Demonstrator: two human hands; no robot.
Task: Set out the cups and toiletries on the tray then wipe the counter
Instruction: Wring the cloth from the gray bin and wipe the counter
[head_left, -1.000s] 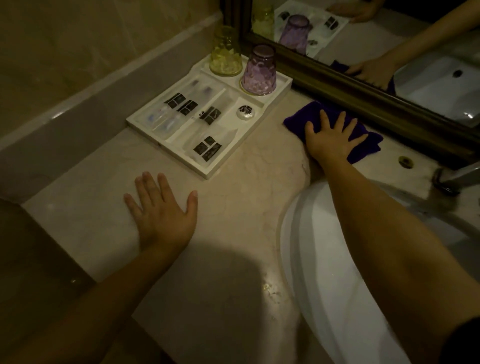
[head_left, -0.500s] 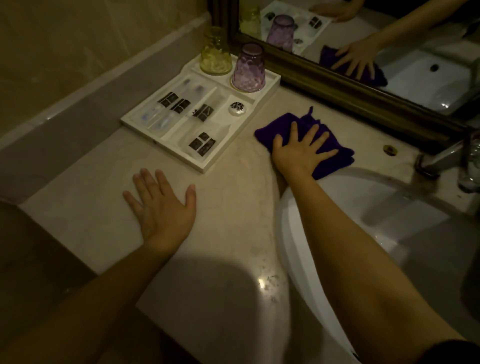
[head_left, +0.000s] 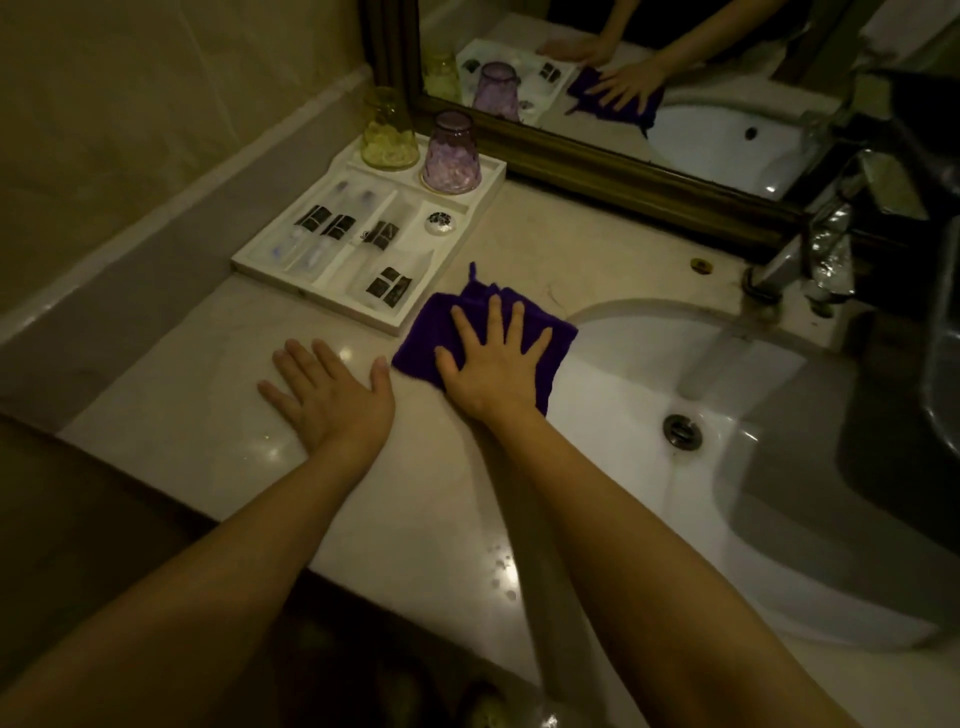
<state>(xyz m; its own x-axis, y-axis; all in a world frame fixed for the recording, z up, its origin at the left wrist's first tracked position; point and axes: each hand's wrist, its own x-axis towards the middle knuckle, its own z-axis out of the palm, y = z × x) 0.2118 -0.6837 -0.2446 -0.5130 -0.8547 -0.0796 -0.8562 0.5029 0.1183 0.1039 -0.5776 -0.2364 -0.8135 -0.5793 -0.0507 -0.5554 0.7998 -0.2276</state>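
Head view | right hand (head_left: 493, 364), fingers spread flat, has dragged purple cloth (head_left: 415, 345) from mirror toward front tabletop (head_left: 415, 519) | left hand (head_left: 332, 400) open, bracing | tray (head_left: 483, 197) set; wiping underway.

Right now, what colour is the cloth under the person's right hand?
Deep purple: the folded cloth lies flat under the right hand, clearest in the head view.

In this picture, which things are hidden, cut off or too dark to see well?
- Head view: the counter under the purple cloth is hidden by the cloth and the right hand.
- Print on the sachets in the tray: too small and dim.
- Faucet: dark and blurred.
- Counter under the left hand: covered by the palm.
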